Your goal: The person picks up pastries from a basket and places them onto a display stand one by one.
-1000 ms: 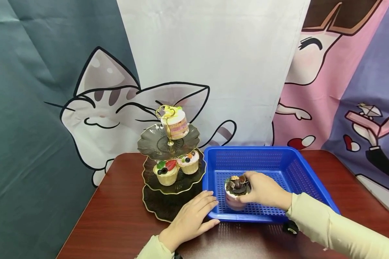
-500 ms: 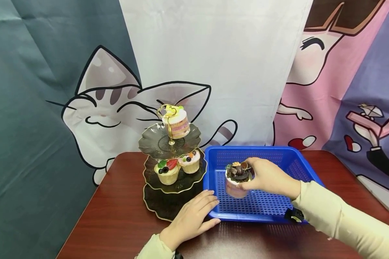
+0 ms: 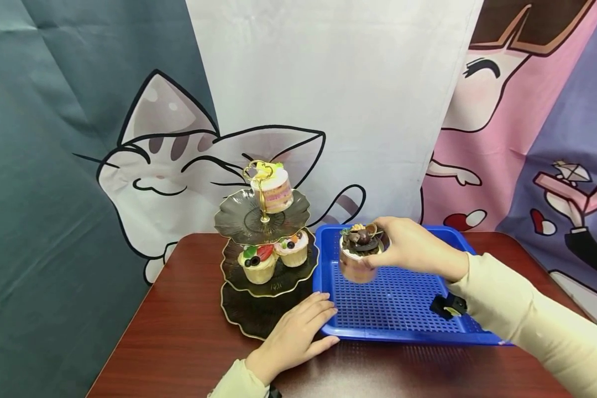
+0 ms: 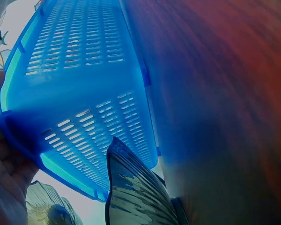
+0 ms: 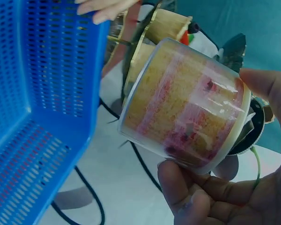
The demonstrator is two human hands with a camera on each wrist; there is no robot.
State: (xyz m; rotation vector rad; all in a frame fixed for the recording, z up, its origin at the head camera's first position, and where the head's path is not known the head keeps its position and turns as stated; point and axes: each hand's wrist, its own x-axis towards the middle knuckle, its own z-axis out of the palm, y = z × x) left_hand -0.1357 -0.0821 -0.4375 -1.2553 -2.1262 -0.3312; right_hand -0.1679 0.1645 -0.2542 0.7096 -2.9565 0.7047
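My right hand (image 3: 410, 246) holds a small round layer cake (image 3: 358, 268) between thumb and fingers, above the blue basket (image 3: 393, 334). Dark chocolate pieces top the cake; pink and tan layers show through its clear wrap in the right wrist view. My left hand (image 3: 296, 337) rests on the basket's near left corner, fingers extended over the rim and thumb along the front. Left of the basket stands a three-tier stand (image 3: 239, 221) of dark, gold-edged plates. Its top plate bears a cake with yellow topping (image 3: 273, 190); the middle plate bears two fruit-topped cupcakes (image 3: 257, 271) (image 3: 292, 251).
The stand's plate edges (image 4: 136, 192) come close to the basket's left wall in the left wrist view. Everything stands on a reddish-brown table (image 3: 179, 309). Behind it hangs a cloth with cartoon drawings (image 3: 328, 110).
My right hand has lifted the chocolate-topped cake up from the basket's floor and shifted it slightly left. The left hand has stayed on the basket corner.
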